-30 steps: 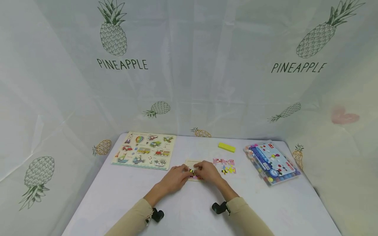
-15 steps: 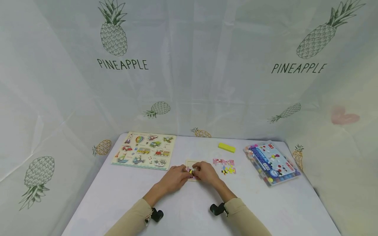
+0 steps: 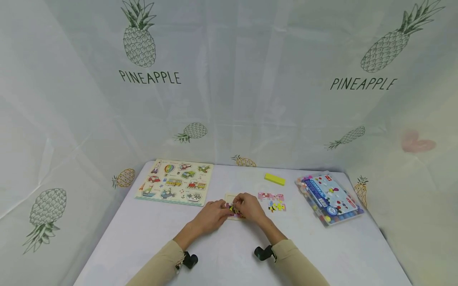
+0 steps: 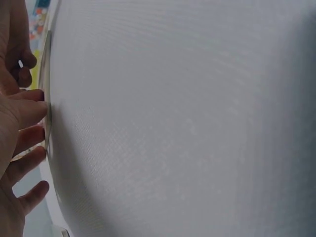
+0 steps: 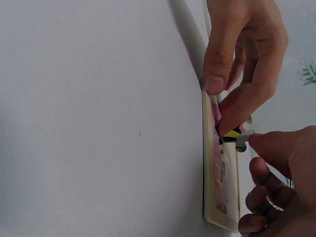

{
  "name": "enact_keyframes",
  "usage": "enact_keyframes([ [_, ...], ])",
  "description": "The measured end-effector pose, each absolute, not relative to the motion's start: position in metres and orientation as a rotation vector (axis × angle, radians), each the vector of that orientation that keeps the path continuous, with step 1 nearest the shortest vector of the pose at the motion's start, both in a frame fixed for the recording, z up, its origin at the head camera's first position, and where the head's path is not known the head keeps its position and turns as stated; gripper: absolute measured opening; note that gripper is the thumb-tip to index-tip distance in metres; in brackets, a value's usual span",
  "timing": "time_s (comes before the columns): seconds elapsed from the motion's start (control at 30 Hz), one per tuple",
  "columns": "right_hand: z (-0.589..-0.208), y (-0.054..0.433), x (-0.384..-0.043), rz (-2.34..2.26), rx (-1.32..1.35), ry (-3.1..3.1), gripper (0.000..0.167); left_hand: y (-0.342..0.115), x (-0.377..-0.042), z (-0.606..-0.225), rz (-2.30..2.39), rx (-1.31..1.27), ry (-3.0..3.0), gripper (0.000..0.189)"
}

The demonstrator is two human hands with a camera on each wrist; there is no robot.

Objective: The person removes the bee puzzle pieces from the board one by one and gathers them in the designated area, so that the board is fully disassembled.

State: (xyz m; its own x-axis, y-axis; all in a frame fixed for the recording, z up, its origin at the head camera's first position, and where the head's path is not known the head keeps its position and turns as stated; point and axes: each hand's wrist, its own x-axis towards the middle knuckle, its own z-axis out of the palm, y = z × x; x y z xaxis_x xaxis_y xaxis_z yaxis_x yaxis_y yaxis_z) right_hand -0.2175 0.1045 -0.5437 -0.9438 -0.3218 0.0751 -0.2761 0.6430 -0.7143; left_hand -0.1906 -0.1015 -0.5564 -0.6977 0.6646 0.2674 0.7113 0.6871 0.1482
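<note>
Amid open tabletop [image 3: 218, 256], left hand [image 3: 211, 216] grips the frame rim [image 5: 209, 202], right hand [image 3: 250, 207] a piece [image 5: 243, 138].

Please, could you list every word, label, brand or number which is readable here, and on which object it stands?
"PINEAPPLE": white curtain, upper left.
"PINEAPPLE": same curtain, upper right.
Too small or blurred to read: the print on the clear box and any captions on the vehicle board.

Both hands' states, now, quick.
Left hand: closed, holding the edge of the puzzle board.
Right hand: closed, pinching a puzzle piece.
</note>
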Motion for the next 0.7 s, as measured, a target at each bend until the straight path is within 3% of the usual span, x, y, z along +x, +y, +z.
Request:
enact_keyframes([
  [0.33, -0.546, 0.107, -0.219, -1.311, -0.535, 2.722, 0.008, -0.102, -0.191, -0.558, -0.359, -1.105, -2.695, 0.019],
  [0.7, -0.54, 0.127, -0.22, -1.467, -0.367, 2.679, 0.006, -0.102, -0.19, -0.557, -0.366, -1.079, -2.759, 0.021],
])
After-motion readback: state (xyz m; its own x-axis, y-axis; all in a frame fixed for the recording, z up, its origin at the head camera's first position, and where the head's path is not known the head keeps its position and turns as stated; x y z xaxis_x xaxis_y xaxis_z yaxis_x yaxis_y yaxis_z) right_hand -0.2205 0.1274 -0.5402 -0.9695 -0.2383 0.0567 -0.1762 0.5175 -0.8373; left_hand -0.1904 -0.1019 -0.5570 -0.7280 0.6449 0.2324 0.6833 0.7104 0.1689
